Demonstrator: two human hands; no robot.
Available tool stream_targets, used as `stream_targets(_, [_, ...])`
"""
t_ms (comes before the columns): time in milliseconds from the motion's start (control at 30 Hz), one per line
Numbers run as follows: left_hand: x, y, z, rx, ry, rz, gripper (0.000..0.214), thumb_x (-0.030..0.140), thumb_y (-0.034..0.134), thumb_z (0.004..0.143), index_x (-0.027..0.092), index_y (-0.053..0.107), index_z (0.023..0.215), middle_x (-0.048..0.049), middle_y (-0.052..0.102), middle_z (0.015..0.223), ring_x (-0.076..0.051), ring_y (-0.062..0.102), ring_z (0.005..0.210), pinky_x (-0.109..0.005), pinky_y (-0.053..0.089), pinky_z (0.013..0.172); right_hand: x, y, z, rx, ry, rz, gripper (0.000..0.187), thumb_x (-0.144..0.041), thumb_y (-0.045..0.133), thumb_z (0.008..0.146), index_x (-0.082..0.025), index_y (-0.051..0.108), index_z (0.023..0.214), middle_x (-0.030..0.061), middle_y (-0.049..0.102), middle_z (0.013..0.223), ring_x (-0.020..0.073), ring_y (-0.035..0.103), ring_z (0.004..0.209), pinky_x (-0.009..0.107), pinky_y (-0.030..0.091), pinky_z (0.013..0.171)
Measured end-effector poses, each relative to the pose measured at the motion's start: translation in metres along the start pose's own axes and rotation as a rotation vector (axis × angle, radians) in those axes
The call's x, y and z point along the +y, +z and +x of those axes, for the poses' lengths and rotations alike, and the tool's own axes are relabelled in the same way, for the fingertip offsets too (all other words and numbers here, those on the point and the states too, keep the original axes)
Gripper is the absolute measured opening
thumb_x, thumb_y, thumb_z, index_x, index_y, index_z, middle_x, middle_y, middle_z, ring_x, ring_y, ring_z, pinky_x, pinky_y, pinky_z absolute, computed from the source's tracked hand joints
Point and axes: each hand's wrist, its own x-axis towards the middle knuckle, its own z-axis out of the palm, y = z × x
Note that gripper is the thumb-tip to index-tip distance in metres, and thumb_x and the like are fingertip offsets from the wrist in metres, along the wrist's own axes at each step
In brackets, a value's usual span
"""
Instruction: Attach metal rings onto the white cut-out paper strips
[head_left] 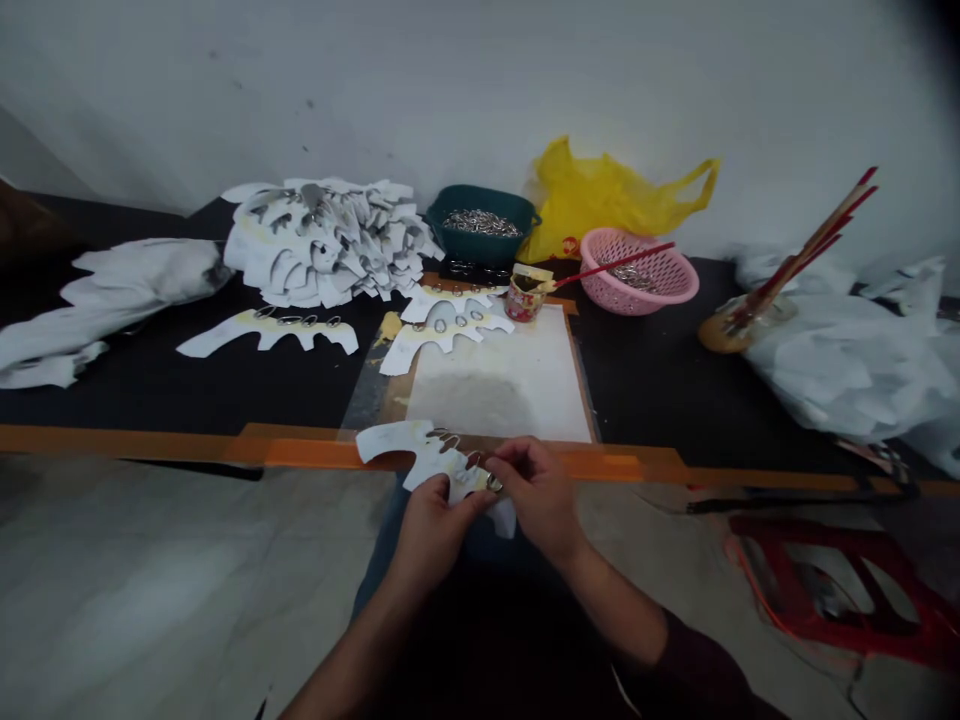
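Note:
My left hand point(433, 522) and my right hand point(538, 494) hold one white cut-out piece point(397, 442) with tabs, just in front of the table's orange edge point(300, 452). Metal rings point(448, 440) sit on its tabs. My left hand grips the piece from below. The fingers of my right hand pinch a small metal ring point(494, 484) at one tab. On the table lies a white work sheet point(504, 385), and beyond it are two more white pieces with rings point(442, 335).
A heap of white pieces point(326, 240) lies at the back left, and one single piece point(270, 332) lies near it. A green tub of rings point(481, 222), a yellow bag point(607, 195), a pink basket point(637, 272), a glue pot point(525, 297) and brushes point(802, 250) stand behind. A red stool point(840, 590) is at the right.

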Motion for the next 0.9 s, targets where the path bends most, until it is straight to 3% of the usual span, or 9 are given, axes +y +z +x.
stream_targets(100, [0.001,0.003,0.001,0.033,-0.068,-0.006,0.026,0.034,0.076,0.054,0.013,0.063,0.061,-0.0029,0.064,0.058,-0.018,0.056,0.058,-0.027,0.040,0.052,0.002,0.003,0.000,0.023,0.033,0.054,0.011,-0.027,0.064,0.072,-0.020,0.057,0.075,-0.0005,0.062,0.070,0.0140,0.060,0.067,0.027,0.046,0.064])
stream_targets(200, [0.002,0.003,0.001,-0.016,-0.116,-0.193,0.028,0.030,0.076,0.054,0.013,0.065,0.073,-0.0046,0.069,0.069,-0.019,0.060,0.063,-0.027,0.044,0.057,0.000,0.001,0.003,0.005,0.089,0.131,0.013,-0.032,0.061,0.075,-0.019,0.057,0.076,-0.0013,0.061,0.069,0.0135,0.059,0.067,0.026,0.046,0.064])
stream_targets(300, [0.004,0.001,0.001,-0.066,-0.119,-0.313,0.031,0.027,0.076,0.056,0.013,0.065,0.081,-0.0047,0.070,0.077,-0.018,0.062,0.070,-0.026,0.047,0.062,-0.004,-0.008,0.007,-0.136,0.141,0.166,0.016,-0.034,0.061,0.075,-0.019,0.058,0.078,-0.0018,0.061,0.070,0.0122,0.059,0.069,0.025,0.045,0.065])
stream_targets(467, [0.003,-0.004,0.001,-0.087,-0.103,-0.315,0.031,0.027,0.075,0.057,0.012,0.063,0.082,-0.0062,0.070,0.083,-0.020,0.063,0.078,-0.027,0.048,0.067,-0.007,-0.019,0.012,-0.359,0.208,0.207,0.017,-0.028,0.071,0.065,-0.019,0.059,0.074,-0.0014,0.063,0.073,0.0136,0.060,0.075,0.027,0.045,0.072])
stream_targets(633, [-0.004,-0.005,0.001,-0.140,-0.111,-0.448,0.037,0.023,0.076,0.058,0.012,0.062,0.090,-0.0043,0.069,0.080,-0.016,0.062,0.071,-0.025,0.048,0.065,-0.007,-0.015,0.009,-0.348,0.210,0.305,0.011,-0.028,0.067,0.071,-0.020,0.059,0.072,-0.0002,0.065,0.076,0.0167,0.062,0.084,0.031,0.047,0.078])
stream_targets(800, [-0.006,0.000,0.001,-0.155,-0.165,-0.705,0.040,0.019,0.075,0.059,0.015,0.058,0.096,-0.0024,0.067,0.084,-0.011,0.060,0.065,-0.019,0.044,0.055,0.004,-0.008,0.003,-0.318,-0.042,0.429,0.008,-0.027,0.070,0.070,-0.023,0.062,0.070,-0.0010,0.059,0.080,0.0169,0.060,0.087,0.038,0.044,0.088])
stream_targets(900, [-0.004,0.002,0.002,-0.148,-0.179,-0.728,0.040,0.019,0.076,0.058,0.015,0.059,0.093,-0.0030,0.067,0.083,-0.011,0.060,0.065,-0.019,0.044,0.054,0.014,-0.006,0.002,-0.242,-0.017,0.617,0.012,-0.030,0.072,0.067,-0.025,0.062,0.070,-0.0024,0.058,0.080,0.0174,0.059,0.090,0.040,0.043,0.090])
